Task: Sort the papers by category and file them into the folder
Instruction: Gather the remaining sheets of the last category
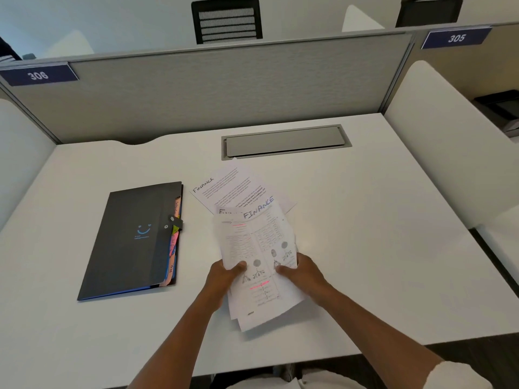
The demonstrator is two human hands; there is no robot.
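- The stack of papers point(259, 265), its top sheet headed "FINANCE", is held near the tabletop's point(365, 220) near edge, tilted up, probably for reading the category.
- The left hand point(224, 275) and right hand point(302, 272) each pinch its lower sides, thumbs on top.
- A loose Finance sheet point(224, 186) lies beyond, apparently starting a pile.
- The dark folder point(132, 240) lies snapped shut toward the left edge, coloured tabs showing.

both hands gripping papers point(259, 259), folder point(132, 240) beside

A white desk point(365, 248) carries a grey cable hatch point(285, 141); behind its partition point(224, 91) stands a black chair point(227, 21).
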